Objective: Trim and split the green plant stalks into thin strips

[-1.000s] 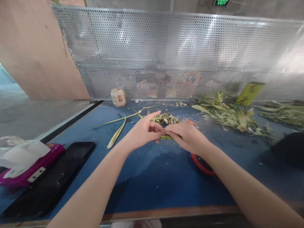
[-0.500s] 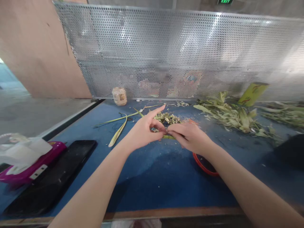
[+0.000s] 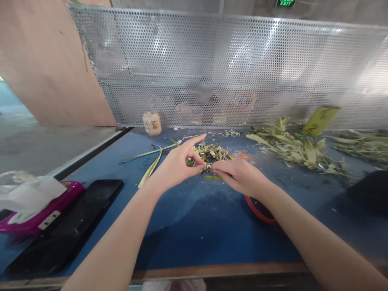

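Both hands meet near the middle of the blue table [image 3: 182,226]. My left hand [image 3: 181,163] pinches thumb against bent fingers, its index finger stretched up and to the right. My right hand [image 3: 238,173] is also closed in a pinch, a short gap from the left fingertips. Something small and pale shows between the two pinches, too small to name. Just behind the fingers lies a pile of dried greenish plant bits [image 3: 212,151]. A short green stem piece [image 3: 212,177] rests below the fingertips. A red-rimmed bowl [image 3: 260,214] is partly hidden under my right forearm.
At left are a black phone [image 3: 66,226] and a purple power strip [image 3: 68,200] with white plugs. Long leaves [image 3: 150,171] and a wrapped roll [image 3: 152,123] lie behind. Leafy heaps [image 3: 303,151] and a yellow box [image 3: 321,120] stand right. A perforated metal screen [image 3: 182,52] rises behind.
My left hand has shifted slightly left, so the fingertips of the two hands are farther apart. The small pale thing between them now shows.
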Demonstrator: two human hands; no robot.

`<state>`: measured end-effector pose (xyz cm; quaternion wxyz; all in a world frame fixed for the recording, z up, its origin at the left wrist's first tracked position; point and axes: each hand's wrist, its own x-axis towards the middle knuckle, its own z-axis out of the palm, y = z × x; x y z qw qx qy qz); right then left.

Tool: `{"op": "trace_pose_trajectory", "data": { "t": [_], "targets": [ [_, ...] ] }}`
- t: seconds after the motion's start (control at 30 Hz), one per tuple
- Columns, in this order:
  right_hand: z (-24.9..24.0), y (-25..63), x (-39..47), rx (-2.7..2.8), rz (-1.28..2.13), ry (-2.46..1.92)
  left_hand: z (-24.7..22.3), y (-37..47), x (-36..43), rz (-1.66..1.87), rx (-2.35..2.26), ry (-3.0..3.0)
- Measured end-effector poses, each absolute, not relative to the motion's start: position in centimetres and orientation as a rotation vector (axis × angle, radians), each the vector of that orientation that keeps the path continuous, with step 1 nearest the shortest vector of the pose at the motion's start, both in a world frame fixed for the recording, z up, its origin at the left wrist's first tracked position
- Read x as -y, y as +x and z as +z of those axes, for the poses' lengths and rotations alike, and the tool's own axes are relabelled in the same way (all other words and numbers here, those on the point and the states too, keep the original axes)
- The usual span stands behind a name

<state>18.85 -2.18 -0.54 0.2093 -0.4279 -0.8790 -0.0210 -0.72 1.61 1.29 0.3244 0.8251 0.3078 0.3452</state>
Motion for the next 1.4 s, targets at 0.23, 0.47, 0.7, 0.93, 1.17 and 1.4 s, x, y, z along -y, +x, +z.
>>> {"op": "trace_pose_trajectory", "data": {
  "t": [0.23,0.47,0.7,0.93,1.17,1.4],
  "targets": [
    [-0.3,18.7,2.4,2.398,-0.112,-1.272,1.5,-0.6,-1.5,0.934,-0.818,1.998],
    [-0.3,18.6,2.5,2.417,-0.162,-1.283,1.2,-0.5,-1.6,0.690,-0.740,1.829],
    [-0.4,18.7,2.4,2.452,-0.189,-1.263,1.0,-0.6,-1.8,0.672,-0.720,1.797],
    [-0.3,18.6,2.4,2.446,-0.176,-1.303,0.8,-0.8,-2.2,0.667,-0.771,1.838],
    [-0.2,18.6,2.6,2.411,-0.229,-1.320,2.0,-1.3,-1.8,0.722,-0.799,1.662],
    [-0.4,18.7,2.5,2.353,-0.256,-1.303,2.2,-0.4,-1.3,0.797,-0.715,1.431]
  ]
}}
